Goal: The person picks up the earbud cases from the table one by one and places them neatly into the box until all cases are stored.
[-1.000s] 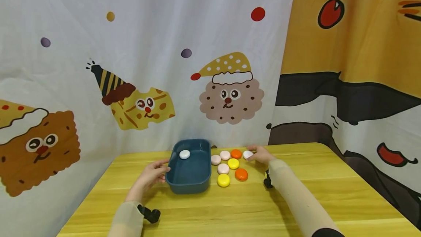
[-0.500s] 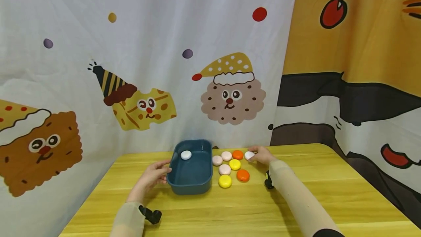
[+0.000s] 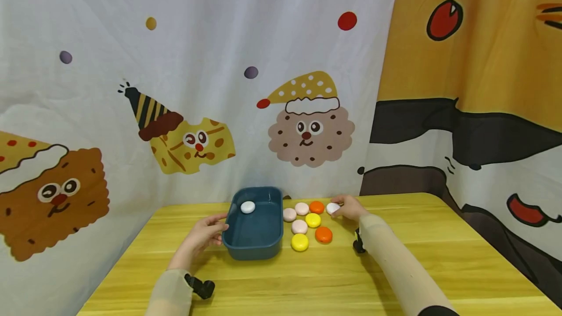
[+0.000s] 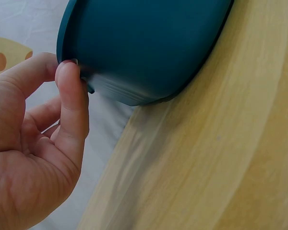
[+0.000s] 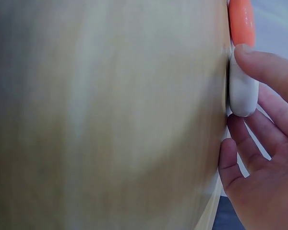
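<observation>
Left of the right hand (image 3: pixel 350 207), pinching a white disc (image 3: pixel 332 208), an orange disc (image 3: pixel 316 207) could get knocked by a sideways slip, the left hand (image 3: pixel 203 234) pinching the tray (image 3: pixel 256 253).

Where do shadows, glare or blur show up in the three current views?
Head: soft shadow on the table beside the right sleeve; left wrist: shadow streaks below the box; right wrist: blurred table grain, small glints on the orange disc.

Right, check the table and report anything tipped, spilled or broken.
Nothing stands out: the box sits upright with the left hand gripping it, the loose discs beside it lie flat, and no spill or damage shows.
</observation>
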The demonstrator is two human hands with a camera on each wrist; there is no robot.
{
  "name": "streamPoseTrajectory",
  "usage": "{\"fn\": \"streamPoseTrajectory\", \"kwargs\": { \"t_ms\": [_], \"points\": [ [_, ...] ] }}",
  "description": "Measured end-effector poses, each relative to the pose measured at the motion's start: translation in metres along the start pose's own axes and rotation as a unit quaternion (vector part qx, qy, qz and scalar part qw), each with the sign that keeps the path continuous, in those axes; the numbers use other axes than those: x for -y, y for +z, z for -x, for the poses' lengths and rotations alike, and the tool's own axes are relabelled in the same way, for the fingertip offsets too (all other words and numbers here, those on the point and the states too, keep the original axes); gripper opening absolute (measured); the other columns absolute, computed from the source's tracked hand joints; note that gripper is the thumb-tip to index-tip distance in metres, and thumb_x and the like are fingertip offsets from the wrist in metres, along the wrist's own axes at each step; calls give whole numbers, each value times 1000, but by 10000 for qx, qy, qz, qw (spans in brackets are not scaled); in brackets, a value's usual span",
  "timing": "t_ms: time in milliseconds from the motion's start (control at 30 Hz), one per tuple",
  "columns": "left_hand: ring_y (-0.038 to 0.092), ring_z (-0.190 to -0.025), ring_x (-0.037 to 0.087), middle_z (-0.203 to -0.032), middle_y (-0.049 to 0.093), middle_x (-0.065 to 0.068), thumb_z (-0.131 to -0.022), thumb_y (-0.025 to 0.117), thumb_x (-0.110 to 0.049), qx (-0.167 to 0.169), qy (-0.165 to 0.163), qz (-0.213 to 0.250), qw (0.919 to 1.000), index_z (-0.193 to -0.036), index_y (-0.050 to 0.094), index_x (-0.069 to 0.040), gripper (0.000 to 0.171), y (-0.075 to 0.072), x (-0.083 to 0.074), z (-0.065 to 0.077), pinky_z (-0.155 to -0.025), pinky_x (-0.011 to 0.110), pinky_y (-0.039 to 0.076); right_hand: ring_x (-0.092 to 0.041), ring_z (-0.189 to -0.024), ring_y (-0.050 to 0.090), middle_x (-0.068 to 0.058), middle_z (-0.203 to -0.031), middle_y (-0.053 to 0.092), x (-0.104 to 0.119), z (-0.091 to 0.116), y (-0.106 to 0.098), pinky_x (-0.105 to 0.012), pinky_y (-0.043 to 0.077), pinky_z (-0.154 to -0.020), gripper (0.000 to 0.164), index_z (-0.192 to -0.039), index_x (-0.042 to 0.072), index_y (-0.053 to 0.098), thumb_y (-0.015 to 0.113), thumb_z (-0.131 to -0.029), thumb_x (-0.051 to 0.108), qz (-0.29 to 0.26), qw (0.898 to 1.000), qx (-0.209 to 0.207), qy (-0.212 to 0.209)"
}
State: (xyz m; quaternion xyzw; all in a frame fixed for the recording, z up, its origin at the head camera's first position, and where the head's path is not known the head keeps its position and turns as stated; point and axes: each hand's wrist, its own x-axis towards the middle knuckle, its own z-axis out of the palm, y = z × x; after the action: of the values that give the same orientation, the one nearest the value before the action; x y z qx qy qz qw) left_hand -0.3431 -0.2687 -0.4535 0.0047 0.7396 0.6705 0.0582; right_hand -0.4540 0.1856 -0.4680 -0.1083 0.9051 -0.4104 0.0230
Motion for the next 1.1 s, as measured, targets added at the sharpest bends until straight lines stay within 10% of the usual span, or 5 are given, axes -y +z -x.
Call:
{"fn": "streamPoseTrajectory", "kwargs": {
  "t_ms": [1100],
  "points": [
    [54, -56, 12, -97, 59, 14, -91, 63, -9, -60, -32, -78, 9999, -142, 43, 4, 56, 3, -3, 1, -54, 24, 51, -32, -104, 56, -23, -120, 60, 18, 0, -16, -45, 46, -92, 48, -122, -8, 62, 76, -77, 2, -340, 9991, -164, -193]
  ]
}}
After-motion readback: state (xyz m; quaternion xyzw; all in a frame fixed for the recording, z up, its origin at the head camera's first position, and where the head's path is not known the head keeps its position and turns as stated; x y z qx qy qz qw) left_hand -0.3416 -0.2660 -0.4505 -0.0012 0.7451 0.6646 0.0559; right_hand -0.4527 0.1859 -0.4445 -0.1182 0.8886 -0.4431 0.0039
